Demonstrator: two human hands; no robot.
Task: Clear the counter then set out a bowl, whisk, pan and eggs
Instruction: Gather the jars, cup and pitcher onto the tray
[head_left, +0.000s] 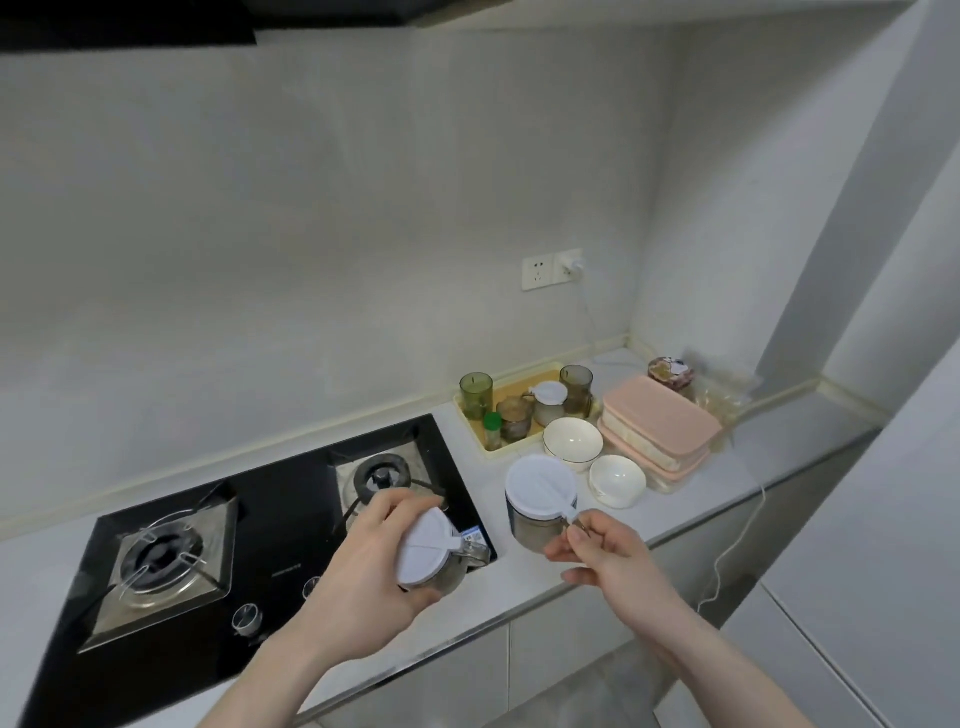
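Counter (519, 577) jars: left grip (363, 566) clasps one (431, 551), right grip (597, 551) pinches another's (540, 504) half-hidden handle.

the hob (260, 545) is set into the table (545, 561) at its left. right of the hob, at the back, a tray (519, 387) holds cups and small jars. just before the tray stands a bowl (572, 439), and a second bowl (618, 480) right of and before that. right of the tray two lidded boxes (660, 426) lie stacked. a jar (537, 506) stands right of the hob, before the first bowl; a second jar (431, 551) is over the hob's right edge.
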